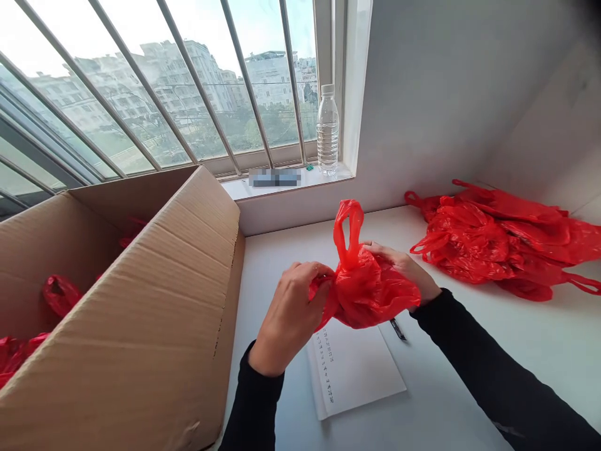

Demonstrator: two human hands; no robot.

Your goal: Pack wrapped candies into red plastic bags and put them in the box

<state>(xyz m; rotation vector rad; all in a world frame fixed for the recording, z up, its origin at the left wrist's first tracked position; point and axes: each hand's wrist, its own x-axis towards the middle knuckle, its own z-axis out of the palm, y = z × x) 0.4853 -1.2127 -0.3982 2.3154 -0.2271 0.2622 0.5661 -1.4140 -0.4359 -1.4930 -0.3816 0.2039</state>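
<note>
Between my hands, above the table, is a crumpled red plastic bag [370, 291] with one loop handle standing up. My left hand [298, 304] pinches the bag's left side, thumb and fingers closed on the thin plastic. Behind the bag's right side is my right hand [399, 266]; its fingers are partly hidden by the plastic, and it supports the bag from there. Below lies an open notebook [361, 369] with handwritten numbers down its left part. A dark pen [399, 330] rests by the notebook's upper right edge, partly covered by the bag.
A large open cardboard box [188, 300] stands on the left with red bags [63, 294] inside. Several red plastic bags [498, 235] are heaped at the right against the wall. A clear water bottle [327, 134] stands on the windowsill [295, 191] beside the barred window.
</note>
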